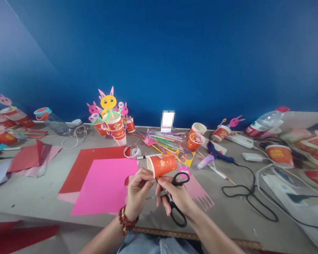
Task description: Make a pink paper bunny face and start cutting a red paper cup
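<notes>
A red-orange paper cup (pixel 163 165) lies tipped on its side in the air, its white rim facing left. My left hand (pixel 140 188) pinches that rim from below, fingers closed. Against the same edge, the thumb and forefinger of my right hand (pixel 175 194) meet the left fingertips. Black-handled scissors (pixel 178 215) hang in my right hand, their blades pointing left under the cup. Beneath and beside the hands lie a bright pink paper sheet (pixel 103 187) and a light pink piece with a fringed edge (pixel 200 192).
Decorated cups with paper bunny faces (pixel 116 121) stand at the back left. Coloured pipe cleaners (pixel 166 139) lie behind the cup. A blue glue gun (pixel 218 154), its black cord (pixel 250 192), a purple tube (pixel 205 161) and a plastic bottle (pixel 266 121) are on the right.
</notes>
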### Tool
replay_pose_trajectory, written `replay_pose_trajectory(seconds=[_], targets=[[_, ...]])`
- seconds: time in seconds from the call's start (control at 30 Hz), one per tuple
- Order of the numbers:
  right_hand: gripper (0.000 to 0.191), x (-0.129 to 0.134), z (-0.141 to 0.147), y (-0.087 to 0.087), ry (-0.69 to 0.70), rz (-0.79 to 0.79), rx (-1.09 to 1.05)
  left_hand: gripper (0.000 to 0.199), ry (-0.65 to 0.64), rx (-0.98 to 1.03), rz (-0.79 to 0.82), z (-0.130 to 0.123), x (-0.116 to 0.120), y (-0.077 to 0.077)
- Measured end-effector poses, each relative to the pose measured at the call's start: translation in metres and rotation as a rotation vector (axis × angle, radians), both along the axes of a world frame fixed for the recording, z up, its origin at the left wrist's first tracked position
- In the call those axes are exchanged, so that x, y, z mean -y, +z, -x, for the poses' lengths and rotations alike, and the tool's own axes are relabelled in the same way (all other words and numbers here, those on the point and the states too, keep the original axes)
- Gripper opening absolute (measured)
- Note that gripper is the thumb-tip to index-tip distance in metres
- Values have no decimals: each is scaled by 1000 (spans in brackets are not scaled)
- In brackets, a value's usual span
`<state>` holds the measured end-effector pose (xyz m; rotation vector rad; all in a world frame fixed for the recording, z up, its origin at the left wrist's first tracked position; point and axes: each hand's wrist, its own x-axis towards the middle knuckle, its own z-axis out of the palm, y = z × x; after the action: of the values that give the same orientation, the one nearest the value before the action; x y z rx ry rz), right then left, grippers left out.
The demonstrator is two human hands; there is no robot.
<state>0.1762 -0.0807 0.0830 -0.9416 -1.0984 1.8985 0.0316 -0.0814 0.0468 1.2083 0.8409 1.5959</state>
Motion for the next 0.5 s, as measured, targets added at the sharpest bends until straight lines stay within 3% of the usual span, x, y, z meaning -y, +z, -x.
replay_pose_trajectory(seconds=[0.27, 0.5], targets=[[45, 1, -1, 4, 52, -9, -12, 6, -20, 109, 93, -3, 0, 3], [42, 7, -2, 12, 21, -247, 364, 5, -79, 84, 84, 3, 0, 3]])
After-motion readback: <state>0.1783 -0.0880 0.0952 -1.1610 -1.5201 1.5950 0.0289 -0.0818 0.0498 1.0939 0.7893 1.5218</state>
